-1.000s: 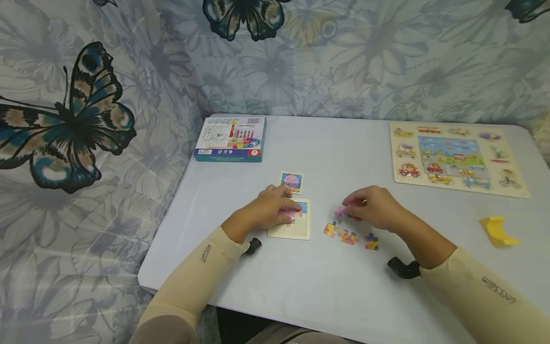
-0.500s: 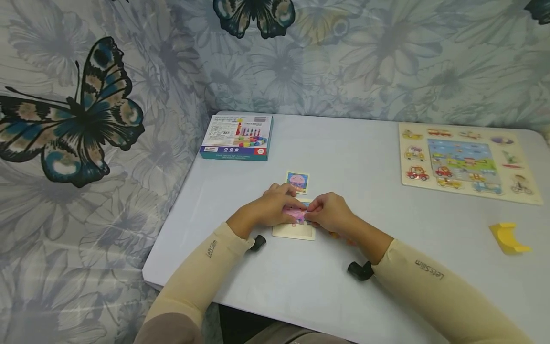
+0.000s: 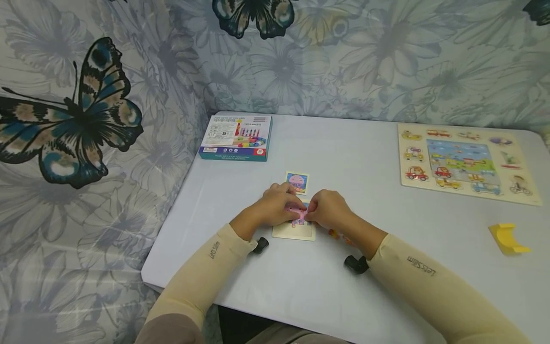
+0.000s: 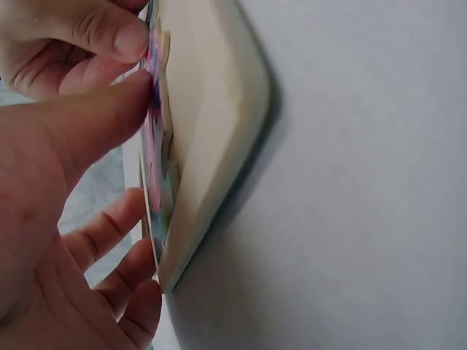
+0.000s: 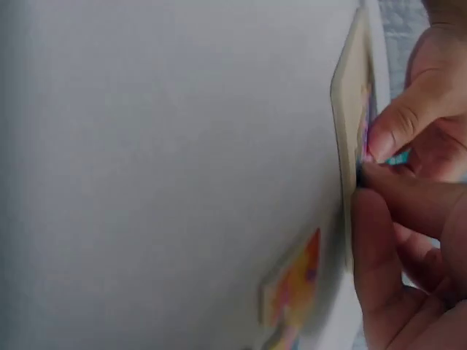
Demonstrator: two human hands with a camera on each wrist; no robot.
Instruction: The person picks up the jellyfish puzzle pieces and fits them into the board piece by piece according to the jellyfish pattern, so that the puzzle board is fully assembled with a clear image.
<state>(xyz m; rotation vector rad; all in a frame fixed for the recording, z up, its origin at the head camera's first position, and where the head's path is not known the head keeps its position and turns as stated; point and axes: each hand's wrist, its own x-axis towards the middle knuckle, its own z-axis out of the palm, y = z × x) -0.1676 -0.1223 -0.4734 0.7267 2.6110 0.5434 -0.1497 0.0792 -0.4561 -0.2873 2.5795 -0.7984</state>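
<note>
A small cream wooden puzzle board [image 3: 293,233] lies on the white table, with pink and blue puzzle pieces [image 3: 296,218] in its recess. My left hand [image 3: 269,206] holds the board at its left, thumb pressing on the pieces and fingers bent at the far edge, as the left wrist view shows. From the right, my right hand [image 3: 330,209] pinches a puzzle piece at the picture's right side; its fingertips hide most of it. Several loose orange and yellow puzzle pieces [image 3: 333,234] lie partly hidden under the right wrist, one of them large in the right wrist view [image 5: 295,281].
Beyond the board lies a small pink-and-blue picture card [image 3: 298,182]. A teal-edged box [image 3: 234,138] sits at the back left. A large vehicle puzzle board [image 3: 507,176] lies at the back right, with a yellow arch-shaped block [image 3: 509,240] in front of it.
My right hand has moved left from the loose pieces to the puzzle board, carrying a pink puzzle piece. My left hand has stayed on the board. The head view has shifted slightly.
</note>
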